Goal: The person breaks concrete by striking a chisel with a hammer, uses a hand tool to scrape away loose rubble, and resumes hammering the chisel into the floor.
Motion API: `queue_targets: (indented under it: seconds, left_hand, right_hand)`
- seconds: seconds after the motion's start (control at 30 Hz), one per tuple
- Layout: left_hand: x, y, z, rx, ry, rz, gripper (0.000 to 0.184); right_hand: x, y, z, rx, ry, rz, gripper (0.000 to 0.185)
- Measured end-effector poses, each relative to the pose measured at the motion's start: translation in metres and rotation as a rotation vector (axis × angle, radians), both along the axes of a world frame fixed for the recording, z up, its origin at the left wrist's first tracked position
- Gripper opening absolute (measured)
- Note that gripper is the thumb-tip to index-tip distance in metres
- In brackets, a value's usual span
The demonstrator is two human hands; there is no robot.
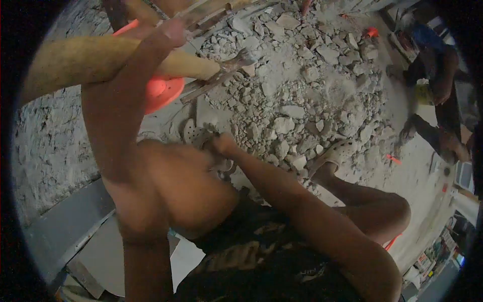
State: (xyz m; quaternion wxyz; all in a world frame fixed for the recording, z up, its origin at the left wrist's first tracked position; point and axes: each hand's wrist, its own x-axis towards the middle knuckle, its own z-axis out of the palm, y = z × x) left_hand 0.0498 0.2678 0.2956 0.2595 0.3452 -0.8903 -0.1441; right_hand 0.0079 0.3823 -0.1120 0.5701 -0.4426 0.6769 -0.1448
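My left hand [163, 38] is raised at the upper left, its fingers wrapped round the thick pale wooden handle of a hammer [196, 65]. The dark metal head [236, 63] points over the rubble. My right hand [220, 146] is low beside my left shoe [193, 132], a pale clog with holes. Its fingers look closed, but what they hold is hidden. Broken stone and mortar rubble [287, 126] lies in front of me. Behind the hammer handle shows an orange plastic piece [163, 93].
A rough wall [55, 136] stands on the left. My other clog [334, 157] rests at the rubble's edge. Another person [437, 75] crouches at the right. Small orange pieces [371, 32] lie on the dusty floor, and assorted items [427, 259] stand at the lower right.
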Motion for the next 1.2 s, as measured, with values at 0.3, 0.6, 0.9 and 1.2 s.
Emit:
queue_targets:
  seconds: [0.3, 0.6, 0.9, 1.2]
  left_hand:
    - [-0.02, 0.008, 0.004, 0.451, 0.391, 0.237, 0.029]
    - [-0.003, -0.006, -0.016, 0.336, 0.369, 0.101, 0.024]
    - [0.021, 0.005, 0.006, -0.534, -0.168, -0.129, 0.021]
    - [0.032, 0.012, 0.02, 0.446, 0.491, 0.808, 0.027]
  right_hand:
    - [-0.09, -0.076, -0.077, -0.283, 0.454, 0.04, 0.038]
    - [-0.12, -0.108, -0.035, -0.011, 0.2, -0.802, 0.043]
    - [-0.225, -0.008, 0.051, -0.157, -0.604, -1.43, 0.031]
    - [-0.174, -0.011, -0.004, -0.163, 0.083, -0.359, 0.026]
